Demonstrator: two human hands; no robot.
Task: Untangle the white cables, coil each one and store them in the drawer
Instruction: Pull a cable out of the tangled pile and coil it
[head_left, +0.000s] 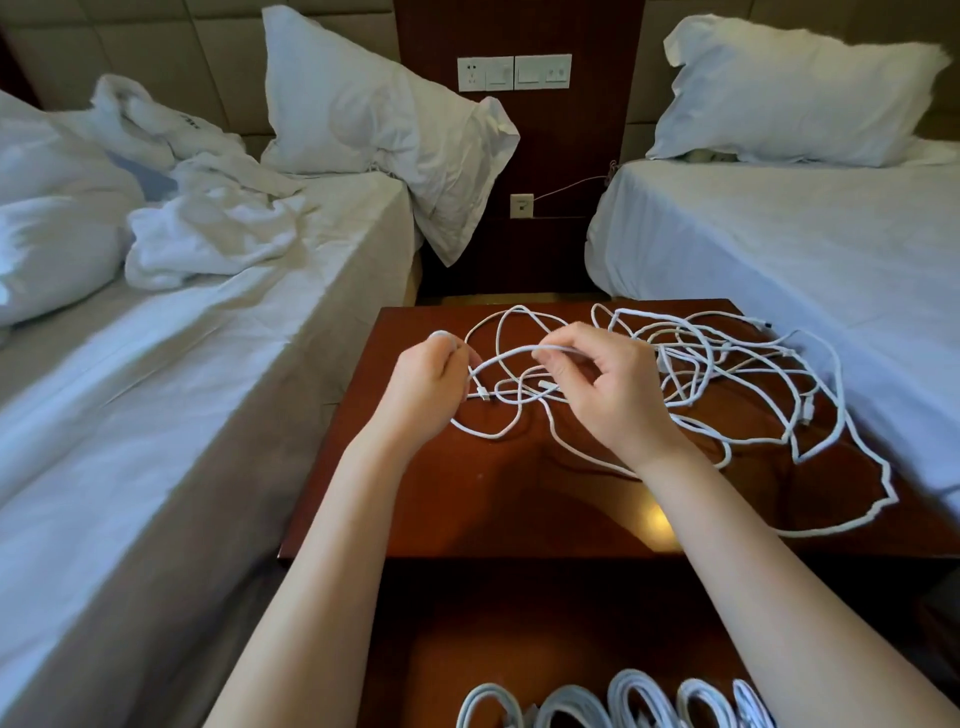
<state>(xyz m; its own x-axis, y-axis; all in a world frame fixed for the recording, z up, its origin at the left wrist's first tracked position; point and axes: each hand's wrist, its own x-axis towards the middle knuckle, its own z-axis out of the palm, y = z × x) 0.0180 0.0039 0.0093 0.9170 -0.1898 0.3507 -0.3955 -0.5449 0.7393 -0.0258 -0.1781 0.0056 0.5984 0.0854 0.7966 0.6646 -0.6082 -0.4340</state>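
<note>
Above the dark wooden nightstand (493, 493), we stretch one white cable (501, 359) between both hands, apparently to draw it free of the tangle of white cables (727, 358) sprawled across the nightstand's far right. Our left hand (431, 384) curls its fingers round one end; our right hand (608, 387) pinches the strand between thumb and forefinger, its other fingers loosely bent. Below the nightstand's near edge, coiled cables (597, 701) lie in a row, seemingly in the drawer.

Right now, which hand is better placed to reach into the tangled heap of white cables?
Probably the right hand: it pinches a white cable strand right beside the tangled heap of white cables on the glossy red-brown wooden table. The left hand grips the same strand farther away.
</note>
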